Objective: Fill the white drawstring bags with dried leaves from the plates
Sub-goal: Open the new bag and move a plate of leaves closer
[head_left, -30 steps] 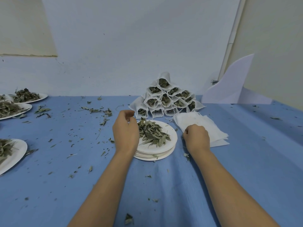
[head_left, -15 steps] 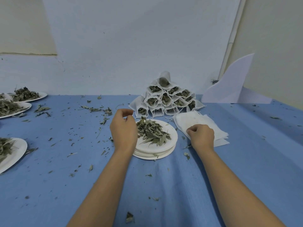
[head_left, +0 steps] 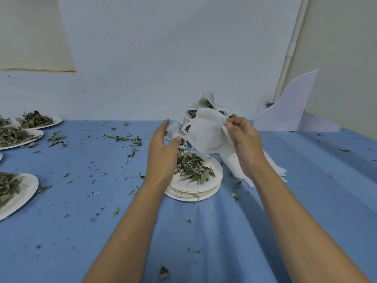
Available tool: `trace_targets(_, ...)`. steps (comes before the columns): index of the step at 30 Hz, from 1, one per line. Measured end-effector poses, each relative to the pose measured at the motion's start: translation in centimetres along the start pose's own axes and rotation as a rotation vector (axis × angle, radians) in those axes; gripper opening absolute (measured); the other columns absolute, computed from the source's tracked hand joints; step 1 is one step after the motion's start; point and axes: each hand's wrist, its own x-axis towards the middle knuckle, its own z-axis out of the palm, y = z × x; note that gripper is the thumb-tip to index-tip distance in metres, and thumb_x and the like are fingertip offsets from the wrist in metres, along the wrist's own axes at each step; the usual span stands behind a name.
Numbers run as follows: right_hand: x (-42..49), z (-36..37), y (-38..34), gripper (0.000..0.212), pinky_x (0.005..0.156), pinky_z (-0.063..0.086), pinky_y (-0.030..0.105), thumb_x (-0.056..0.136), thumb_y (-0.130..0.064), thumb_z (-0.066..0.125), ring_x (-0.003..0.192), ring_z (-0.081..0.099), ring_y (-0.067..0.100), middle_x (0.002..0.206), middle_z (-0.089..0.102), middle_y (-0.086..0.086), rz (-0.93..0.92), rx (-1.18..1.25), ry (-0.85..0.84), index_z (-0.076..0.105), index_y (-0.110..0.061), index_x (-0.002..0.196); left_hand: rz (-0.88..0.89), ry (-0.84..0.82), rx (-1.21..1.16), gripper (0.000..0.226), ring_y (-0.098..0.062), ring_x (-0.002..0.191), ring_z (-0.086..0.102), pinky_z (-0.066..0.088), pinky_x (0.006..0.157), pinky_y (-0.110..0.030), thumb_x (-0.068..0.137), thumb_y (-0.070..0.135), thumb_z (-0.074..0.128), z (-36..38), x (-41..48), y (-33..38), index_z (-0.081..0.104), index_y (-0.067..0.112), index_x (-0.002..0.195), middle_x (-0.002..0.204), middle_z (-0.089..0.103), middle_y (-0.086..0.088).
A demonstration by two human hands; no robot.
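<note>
Progress midway: filled bags (head_left: 206, 103) piled behind plate stack (head_left: 195, 193), right hand (head_left: 244, 144) pinching empty bag (head_left: 206, 131) above it, left hand (head_left: 161, 156) spread at the bag's edge, leaves (head_left: 193, 168) on it unbagged, loaded plates (head_left: 24, 188) far left of it.

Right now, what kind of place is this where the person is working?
Probably a simple hand-packing workbench: a blue tablecloth strewn with leaf bits, paper plates heaped with dried leaves, filled white bags piled by the wall, and the right hand pinching an empty bag.

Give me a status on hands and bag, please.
Right hand pinches white bag above leaf plate. Left hand open at bag's edge. Nothing in the way.
</note>
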Motion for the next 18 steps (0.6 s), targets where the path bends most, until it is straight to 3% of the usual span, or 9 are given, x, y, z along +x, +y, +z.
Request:
trace_targets(2,0.2,0.2,-1.0,0.015,0.071,0.043,0.024,0.095,-0.013,0.053,0.078,0.054,0.01,0.085,0.06,-0.002,0.063,0.091,-0.12,0.061,-0.023,0.085,-0.013,-0.031,-0.074,0.055,-0.003,0.132,0.033,0.026,0.099,-0.019,0.097,0.029,0.05,-0.1,0.1,0.4,0.027,0.037,0.147,0.147,0.032,0.01)
trace_targets(4,0.3,0.4,-1.6,0.015,0.063,0.045,0.023,0.095,-0.013,0.052,0.072,0.056,0.011,0.08,0.064,-0.005,0.101,0.189,-0.235,0.062,-0.02,0.086,-0.031,-0.059,-0.14,0.054,-0.002,0.13,0.033,0.028,0.097,-0.015,0.097,0.036,0.047,-0.1,0.0,0.8,0.026,0.034,0.148,0.144,0.033,0.015)
trace_targets(5,0.3,0.6,-1.8,0.016,0.06,0.046,0.021,0.096,-0.014,0.051,0.07,0.058,0.009,0.078,0.065,-0.006,0.112,0.221,-0.272,0.063,-0.02,0.086,-0.048,-0.067,-0.175,0.048,-0.001,0.123,0.04,0.034,0.089,-0.01,0.098,0.036,0.046,-0.2,0.1,1.0,0.036,0.031,0.144,0.136,0.042,0.016)
trace_targets(7,0.2,1.2,-2.0,0.017,0.057,0.047,0.019,0.096,-0.014,0.051,0.067,0.06,0.006,0.076,0.067,-0.009,0.131,0.258,-0.303,0.063,-0.021,0.087,-0.083,-0.063,-0.257,0.023,-0.003,0.097,0.058,0.044,0.075,-0.01,0.097,0.032,0.048,-0.6,0.3,1.6,0.064,0.025,0.113,0.103,0.065,0.016)
trace_targets(9,0.5,2.1,-1.8,0.015,0.057,0.048,0.019,0.096,-0.014,0.052,0.068,0.061,0.006,0.077,0.067,-0.008,0.154,0.229,-0.303,0.063,-0.02,0.088,-0.107,-0.009,-0.293,0.013,-0.006,0.079,0.061,0.05,0.076,-0.019,0.094,0.025,0.057,-1.0,0.7,1.9,0.068,0.023,0.088,0.079,0.068,0.013)
trace_targets(11,0.9,3.4,-1.4,0.009,0.071,0.05,0.023,0.095,-0.017,0.055,0.082,0.061,0.01,0.089,0.068,-0.006,0.138,0.119,-0.26,0.063,-0.02,0.093,-0.116,0.164,-0.296,0.003,-0.004,0.078,0.062,0.051,0.078,-0.02,0.089,0.021,0.064,-1.6,1.3,1.9,0.066,0.021,0.087,0.081,0.067,0.009)
trace_targets(13,1.1,5.0,-1.3,0.011,0.084,0.048,0.021,0.092,-0.021,0.059,0.098,0.06,0.007,0.105,0.066,-0.009,0.024,0.018,-0.149,0.064,-0.024,0.102,-0.075,0.452,-0.324,0.003,0.009,0.067,0.059,0.047,0.066,-0.007,0.087,0.022,0.067,-2.5,1.8,1.9,0.067,0.019,0.087,0.077,0.065,0.013)
trace_targets(15,0.9,6.3,-1.4,0.016,0.078,0.047,0.01,0.09,-0.019,0.063,0.098,0.061,-0.001,0.106,0.065,-0.013,-0.116,0.064,-0.063,0.064,-0.026,0.104,-0.017,0.654,-0.354,0.002,0.012,0.063,0.059,0.045,0.063,-0.005,0.086,0.021,0.069,-3.4,2.1,1.9,0.068,0.019,0.086,0.075,0.065,0.015)
trace_targets(18,0.2,7.7,-1.4,0.015,0.074,0.05,0.013,0.088,-0.014,0.065,0.087,0.064,0.0,0.098,0.067,-0.009,-0.153,0.023,-0.137,0.065,-0.025,0.099,-0.013,0.618,-0.287,0.003,0.01,0.068,0.062,0.047,0.066,-0.007,0.084,0.021,0.071,-3.9,2.0,1.4,0.07,0.02,0.087,0.078,0.067,0.016)
